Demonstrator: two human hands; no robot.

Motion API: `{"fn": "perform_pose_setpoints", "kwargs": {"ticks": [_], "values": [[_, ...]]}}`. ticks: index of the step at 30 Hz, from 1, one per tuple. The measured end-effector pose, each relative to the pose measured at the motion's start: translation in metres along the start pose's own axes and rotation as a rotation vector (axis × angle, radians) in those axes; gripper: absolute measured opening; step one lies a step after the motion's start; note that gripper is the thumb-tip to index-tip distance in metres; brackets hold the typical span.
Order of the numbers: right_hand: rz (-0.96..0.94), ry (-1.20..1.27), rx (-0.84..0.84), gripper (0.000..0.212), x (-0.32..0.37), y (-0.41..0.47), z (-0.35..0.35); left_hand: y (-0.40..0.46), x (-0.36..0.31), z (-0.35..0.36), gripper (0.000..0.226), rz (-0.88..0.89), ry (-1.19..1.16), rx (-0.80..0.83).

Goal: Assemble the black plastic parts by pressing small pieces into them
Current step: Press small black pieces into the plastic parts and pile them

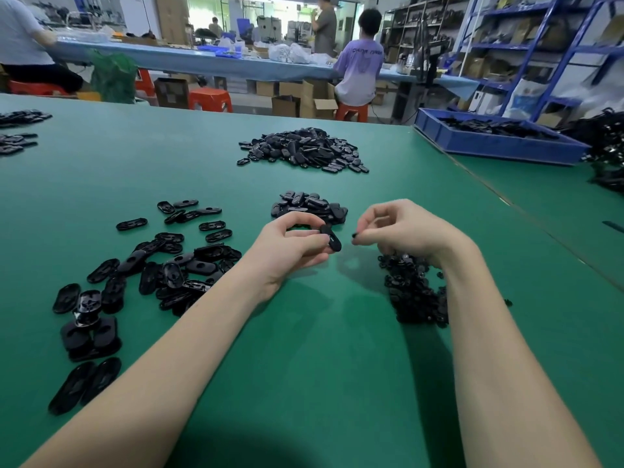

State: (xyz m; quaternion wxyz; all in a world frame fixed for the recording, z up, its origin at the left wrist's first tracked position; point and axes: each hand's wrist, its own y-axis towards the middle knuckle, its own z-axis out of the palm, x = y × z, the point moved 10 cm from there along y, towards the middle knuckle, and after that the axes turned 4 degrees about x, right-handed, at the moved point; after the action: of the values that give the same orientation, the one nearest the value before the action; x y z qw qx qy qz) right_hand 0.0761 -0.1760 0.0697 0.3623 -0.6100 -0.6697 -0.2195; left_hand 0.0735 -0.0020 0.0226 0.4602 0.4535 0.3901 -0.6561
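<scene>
Above the green-matted counter point(304, 349), the left hand point(290, 244) pinches one oval black plastic shell point(332, 238) by its edge. The right hand point(398, 228), just beside the shell, nips a tiny black plastic insert point(354, 235) between thumb and fingertip. Nearer than the shell, to its right, lies the heap of small black inserts point(413, 292); beyond it sits a small pile of black shells point(309, 206). The insert looks barely held, so a skewed press could flick it loose into the heap or seat it crooked.
</scene>
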Motion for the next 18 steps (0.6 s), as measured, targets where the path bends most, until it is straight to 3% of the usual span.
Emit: {"fn": "perform_pose_setpoints", "kwargs": {"ticks": [8, 18], "values": [[-0.198, 0.230, -0.049, 0.011, 0.040, 0.009, 0.024, 0.000, -0.027, -0.016, 0.021, 0.089, 0.052, -0.001], [-0.180, 0.306, -0.083, 0.017, 0.043, 0.013, 0.029, 0.002, -0.036, -0.027, 0.023, 0.097, 0.011, 0.003]]}}
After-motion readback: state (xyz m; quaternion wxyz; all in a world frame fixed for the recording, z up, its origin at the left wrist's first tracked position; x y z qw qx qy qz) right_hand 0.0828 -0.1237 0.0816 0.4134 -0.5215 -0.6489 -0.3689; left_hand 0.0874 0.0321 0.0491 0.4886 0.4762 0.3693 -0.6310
